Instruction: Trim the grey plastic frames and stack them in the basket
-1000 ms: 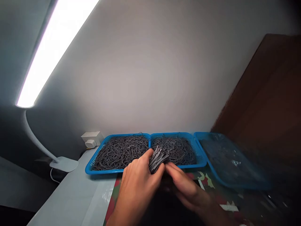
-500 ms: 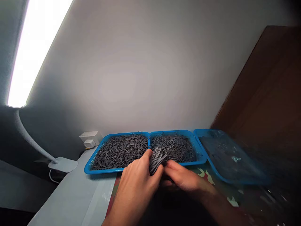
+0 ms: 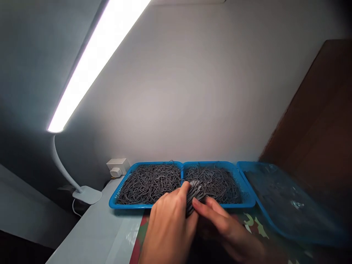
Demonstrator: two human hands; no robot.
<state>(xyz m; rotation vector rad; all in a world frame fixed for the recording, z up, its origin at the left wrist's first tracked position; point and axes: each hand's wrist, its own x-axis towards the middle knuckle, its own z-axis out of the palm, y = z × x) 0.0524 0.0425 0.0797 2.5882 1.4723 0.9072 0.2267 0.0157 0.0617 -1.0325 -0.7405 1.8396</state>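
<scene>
My left hand (image 3: pixel 172 222) is wrapped round a bundle of thin grey cords (image 3: pixel 194 192), whose ends stick up between the thumb and fingers. From the right, my right hand (image 3: pixel 220 218) presses its fingertips against the side of the bundle, pinching at the cords. Just beyond the hands stand two blue plastic baskets side by side, the left basket (image 3: pixel 132 206) and the right basket (image 3: pixel 249 200). Each holds a tangled heap of similar grey cords. The lower part of the bundle is hidden by my fingers.
A third blue tray (image 3: pixel 271 222), blurred, stands at the right with something clear and shiny in it. At the left are a white lamp (image 3: pixel 88 195) and a white socket box (image 3: pixel 118 167). A brown panel (image 3: pixel 316 121) leans at the right by the wall.
The view has shifted, so the baskets and lamp appear farther right and lower. My right fingers have moved from behind the bundle onto its near side; the left hand still holds it.
</scene>
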